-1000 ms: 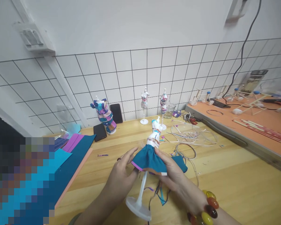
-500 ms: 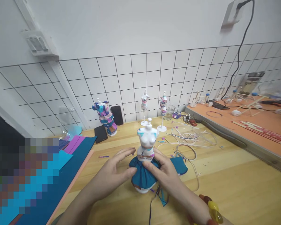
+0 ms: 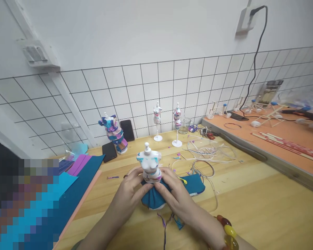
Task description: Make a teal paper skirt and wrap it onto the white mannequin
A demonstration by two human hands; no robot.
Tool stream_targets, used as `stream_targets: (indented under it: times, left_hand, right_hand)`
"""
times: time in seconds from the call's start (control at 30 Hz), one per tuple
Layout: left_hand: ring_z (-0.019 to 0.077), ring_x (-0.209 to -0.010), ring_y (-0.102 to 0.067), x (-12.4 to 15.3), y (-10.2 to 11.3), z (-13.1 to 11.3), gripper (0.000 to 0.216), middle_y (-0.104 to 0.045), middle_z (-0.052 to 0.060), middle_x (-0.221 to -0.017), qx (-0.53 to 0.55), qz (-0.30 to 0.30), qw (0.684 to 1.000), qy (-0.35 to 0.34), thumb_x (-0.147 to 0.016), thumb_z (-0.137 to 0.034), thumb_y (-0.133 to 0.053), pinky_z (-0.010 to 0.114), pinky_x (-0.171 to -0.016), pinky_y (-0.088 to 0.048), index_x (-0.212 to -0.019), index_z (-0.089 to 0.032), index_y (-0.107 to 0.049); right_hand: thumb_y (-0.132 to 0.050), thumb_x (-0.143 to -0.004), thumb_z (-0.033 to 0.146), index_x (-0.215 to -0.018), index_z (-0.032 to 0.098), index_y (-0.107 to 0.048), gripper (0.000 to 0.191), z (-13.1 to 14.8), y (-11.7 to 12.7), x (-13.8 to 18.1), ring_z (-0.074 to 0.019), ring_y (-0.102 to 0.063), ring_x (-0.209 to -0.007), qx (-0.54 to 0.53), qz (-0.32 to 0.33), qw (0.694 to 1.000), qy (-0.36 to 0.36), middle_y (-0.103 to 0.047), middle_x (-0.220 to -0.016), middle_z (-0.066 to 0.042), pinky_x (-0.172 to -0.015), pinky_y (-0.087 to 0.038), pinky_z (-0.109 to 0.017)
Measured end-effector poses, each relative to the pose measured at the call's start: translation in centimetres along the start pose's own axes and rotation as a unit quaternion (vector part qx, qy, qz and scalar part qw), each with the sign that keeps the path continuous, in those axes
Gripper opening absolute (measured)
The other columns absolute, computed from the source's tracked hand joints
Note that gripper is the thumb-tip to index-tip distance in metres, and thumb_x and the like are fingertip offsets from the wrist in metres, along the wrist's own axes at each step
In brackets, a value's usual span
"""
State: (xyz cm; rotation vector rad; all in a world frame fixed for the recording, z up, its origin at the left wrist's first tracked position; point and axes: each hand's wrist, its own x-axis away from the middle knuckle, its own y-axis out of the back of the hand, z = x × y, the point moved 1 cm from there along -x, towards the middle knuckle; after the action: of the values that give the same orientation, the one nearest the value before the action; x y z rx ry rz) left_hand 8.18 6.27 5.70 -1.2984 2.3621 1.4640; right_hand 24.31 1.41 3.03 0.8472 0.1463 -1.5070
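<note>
A small white mannequin (image 3: 148, 166) stands upright on the wooden table (image 3: 250, 208), wearing a teal fabric skirt (image 3: 152, 198). My left hand (image 3: 129, 192) and my right hand (image 3: 176, 196) close in on its waist from both sides, fingertips pinching the top of the skirt. A loose piece of teal fabric (image 3: 195, 183) lies just right of my right hand. Thread scraps (image 3: 167, 220) lie in front of the mannequin base. A beaded bracelet (image 3: 228, 231) sits on my right wrist.
Teal and purple felt sheets (image 3: 75, 180) lie at the left. Three other small mannequins (image 3: 114, 133) (image 3: 157, 119) (image 3: 177, 123) and two phones (image 3: 111, 151) stand by the tiled wall. Clear plastic rings (image 3: 208, 151) lie right of centre. An orange-topped bench (image 3: 284, 135) holds stick models.
The mannequin went from tilted and lifted in my hands to standing upright on the table. My fingers moved up from the skirt's hem to the waist.
</note>
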Motion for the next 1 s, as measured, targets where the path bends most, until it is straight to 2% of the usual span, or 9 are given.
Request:
stream_targets:
  times: [0.13,0.3,0.43,0.57,0.67,0.77,0.83,0.93,1.0]
  left_hand:
    - [0.0203,-0.105,-0.056,0.0,-0.2,0.7,0.031,-0.062,0.006,-0.113,0.000,0.014,1.000,-0.003,-0.088,-0.023,-0.046,0.034,-0.088,-0.047,-0.117,-0.026,-0.056]
    - [0.0204,-0.109,-0.054,0.0,-0.5,1.2,0.034,-0.057,0.009,-0.121,0.001,0.032,0.999,-0.013,-0.090,-0.021,-0.040,0.034,-0.089,-0.046,-0.122,-0.025,-0.050]
    - [0.0227,-0.118,-0.047,0.2,-0.6,1.1,0.038,-0.051,0.009,-0.128,0.006,0.039,0.999,0.021,-0.090,-0.025,-0.039,0.037,-0.095,-0.042,-0.128,-0.025,-0.044]
    - [0.0276,-0.126,-0.037,0.8,-1.2,0.6,0.049,-0.046,0.012,-0.133,-0.018,-0.039,0.991,0.124,-0.083,-0.036,-0.050,0.044,-0.101,-0.033,-0.129,-0.023,-0.043]
    - [0.0315,-0.121,-0.042,1.1,-2.1,-0.3,0.059,-0.051,0.014,-0.128,-0.007,-0.110,0.975,0.193,-0.071,-0.042,-0.063,0.046,-0.099,-0.034,-0.123,-0.019,-0.048]
    - [0.0316,-0.116,-0.047,1.2,-2.4,-1.0,0.057,-0.058,0.011,-0.119,0.046,-0.153,0.952,0.260,-0.067,-0.040,-0.067,0.043,-0.098,-0.035,-0.118,-0.020,-0.052]
    - [0.0293,-0.116,-0.047,1.0,-2.2,-1.0,0.058,-0.058,0.009,-0.119,0.110,-0.173,0.938,0.280,-0.066,-0.037,-0.069,0.039,-0.098,-0.035,-0.119,-0.023,-0.050]
    - [0.0262,-0.116,-0.049,0.5,-1.3,-0.4,0.064,-0.059,0.008,-0.120,0.253,-0.174,0.909,0.282,-0.064,-0.032,-0.072,0.032,-0.095,-0.039,-0.122,-0.023,-0.048]
    - [0.0269,-0.109,-0.055,0.2,-0.6,0.1,0.066,-0.064,0.010,-0.112,0.343,-0.167,0.879,0.287,-0.061,-0.031,-0.075,0.031,-0.090,-0.044,-0.121,-0.020,-0.050]
  right_hand:
    - [-0.044,-0.091,0.022,-0.120,0.028,-0.051,0.031,-0.1,-0.1,0.0,-0.0203,-0.049,-0.102,0.012,0.016,1.000,0.010,-0.056,-0.106,-0.006,-0.094,-0.036,-0.036]
    - [-0.046,-0.089,0.021,-0.114,0.024,-0.054,0.026,-0.2,-0.8,0.2,-0.0214,-0.050,-0.099,0.023,-0.034,0.999,0.001,-0.057,-0.106,-0.008,-0.087,-0.041,-0.035]
    - [-0.048,-0.089,0.022,-0.111,0.023,-0.055,0.024,0.2,-0.9,0.4,-0.0217,-0.050,-0.096,0.034,-0.049,0.998,-0.014,-0.057,-0.105,-0.008,-0.085,-0.042,-0.035]
    - [-0.048,-0.089,0.022,-0.113,0.023,-0.054,0.025,0.4,-0.9,0.5,-0.0221,-0.050,-0.093,0.057,-0.071,0.996,-0.021,-0.057,-0.102,-0.008,-0.082,-0.043,-0.036]
    - [-0.049,-0.087,0.019,-0.113,0.021,-0.054,0.027,0.4,-1.2,0.9,-0.0231,-0.050,-0.093,0.082,-0.078,0.993,-0.021,-0.056,-0.101,-0.009,-0.081,-0.043,-0.038]
    - [-0.049,-0.084,0.014,-0.117,0.020,-0.051,0.034,0.7,-1.6,1.2,-0.0236,-0.048,-0.097,0.081,-0.064,0.995,-0.014,-0.054,-0.106,-0.010,-0.085,-0.042,-0.039]
    - [-0.051,-0.081,0.013,-0.124,0.018,-0.047,0.043,0.9,-1.6,1.2,-0.0233,-0.047,-0.102,0.051,-0.056,0.997,-0.002,-0.052,-0.111,-0.011,-0.089,-0.041,-0.039]
    - [-0.057,-0.077,0.016,-0.129,0.018,-0.043,0.054,1.0,-1.3,1.1,-0.0230,-0.044,-0.111,-0.041,-0.053,0.998,0.007,-0.049,-0.119,-0.011,-0.096,-0.036,-0.038]
    - [-0.058,-0.078,0.024,-0.125,0.020,-0.049,0.048,0.8,-0.8,0.8,-0.0228,-0.044,-0.115,-0.144,-0.066,0.987,-0.022,-0.050,-0.122,-0.010,-0.098,-0.035,-0.038]
